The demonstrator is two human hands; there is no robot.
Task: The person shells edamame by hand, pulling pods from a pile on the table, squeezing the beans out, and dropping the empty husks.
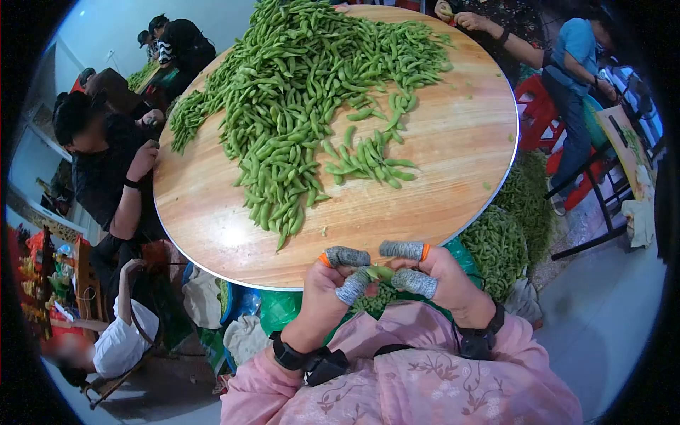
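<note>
Close to the table's near edge, my left hand (327, 280) and my right hand (450, 280) face each other, with grey knit covers on thumbs and index fingers. Between the fingertips is a green edamame pod (381, 273), pinched from both sides. Under my hands, low at my lap, lie more greenish bits (375, 300), partly hidden by the fingers. On the round wooden table (397, 227) rises a large heap of edamame pods (283, 106). A smaller loose cluster of pods (372, 159) lies nearer to me, to the right of the heap.
Sacks of pods (496, 248) stand on the floor at right, beside red stools (536, 113). A person in black (106, 156) sits at the table's left; another person's hands (471, 20) work at the far right. A green plastic bag (280, 309) hangs below the table edge.
</note>
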